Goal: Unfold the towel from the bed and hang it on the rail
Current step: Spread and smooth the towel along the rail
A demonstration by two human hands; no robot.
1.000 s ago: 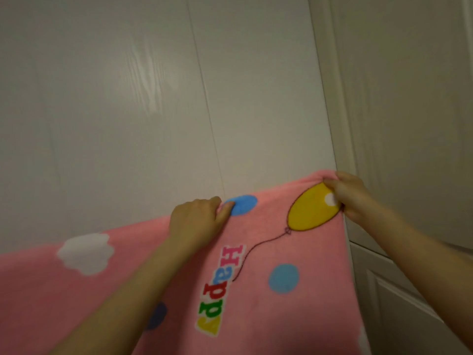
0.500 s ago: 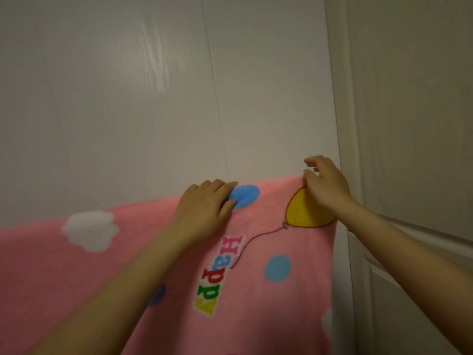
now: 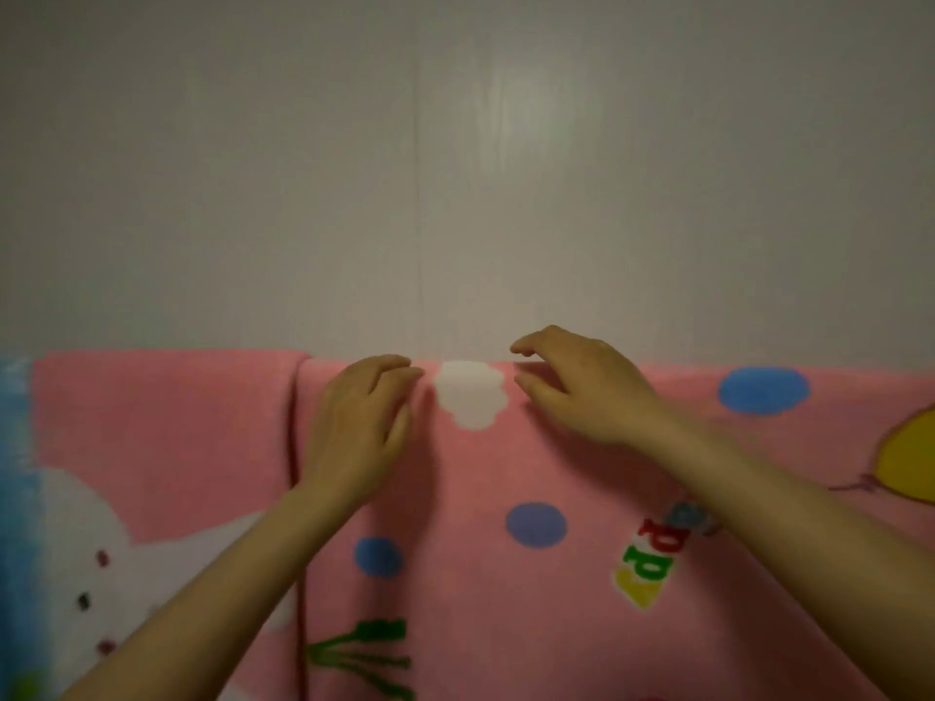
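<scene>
Towel [image 3: 506, 473] draped over hidden rail; left hand [image 3: 362, 427] flat, right hand [image 3: 577, 387] loosely curled, holding nothing. Smooth fold outward, level top edge.

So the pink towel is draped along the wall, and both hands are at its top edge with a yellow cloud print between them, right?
Nearly. The head view shows the cloud print between the hands is white, not yellow; the only yellow print is the balloon far to the right. The rest holds: the pink towel hangs along the wall, with the left hand and right hand at its top edge.
</scene>
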